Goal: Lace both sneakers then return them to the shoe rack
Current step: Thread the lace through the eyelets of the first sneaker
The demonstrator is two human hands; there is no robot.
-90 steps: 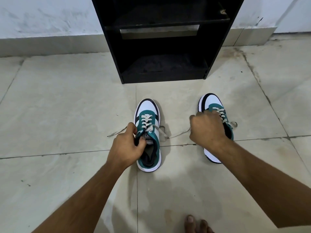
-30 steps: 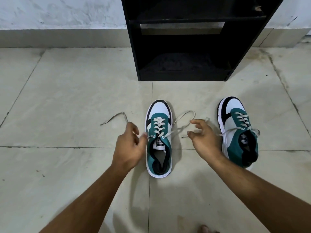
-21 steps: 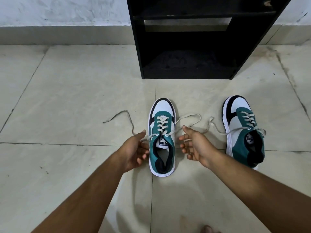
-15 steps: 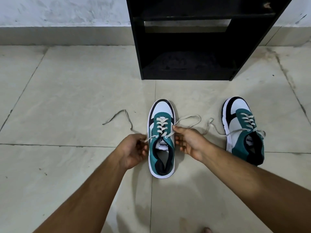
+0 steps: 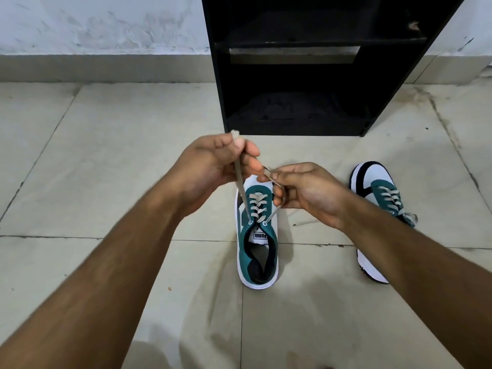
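A teal, white and black sneaker stands on the floor tiles, toe toward the black shoe rack. My left hand is raised above its toe, pinching one end of the beige lace, which runs taut down to the top left eyelet. My right hand hovers just right of the toe, pinching the other lace end, which leads to the top right eyelet. The second sneaker stands to the right, partly hidden behind my right forearm, its lace threaded and loose.
The shoe rack stands open against the white wall, its lower shelves dark and bare. Pale floor tiles with dark grout lines spread all around. A loose lace end lies between the two sneakers.
Both hands have lifted from beside the sneaker's tongue to above its toe, pulling the two lace ends up and taut. The lace that lay on the floor at the left is now raised.
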